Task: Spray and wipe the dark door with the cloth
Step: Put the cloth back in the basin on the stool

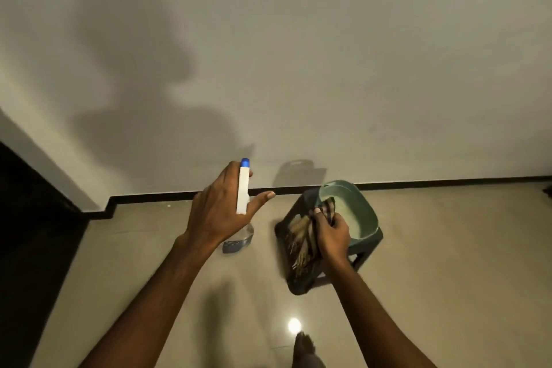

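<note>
Spray bottle (242, 188): the white head's long axis is running away from the person, blue nozzle pointing at the wall (328, 69). The left hand (221, 212) is gripping its neck, thumb sticking out. Checked cloth (328, 206): the right hand (331, 236) is clutching it over a dark stool (298, 285) bearing a teal basin (358, 218). Dark door (27, 233): standing at far left.

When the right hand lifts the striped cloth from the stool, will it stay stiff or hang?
Probably it will hang limp: the cloth bunches in the right hand and drapes flat over the stool. Its loose fringe may snag on the stool's edge.
</note>
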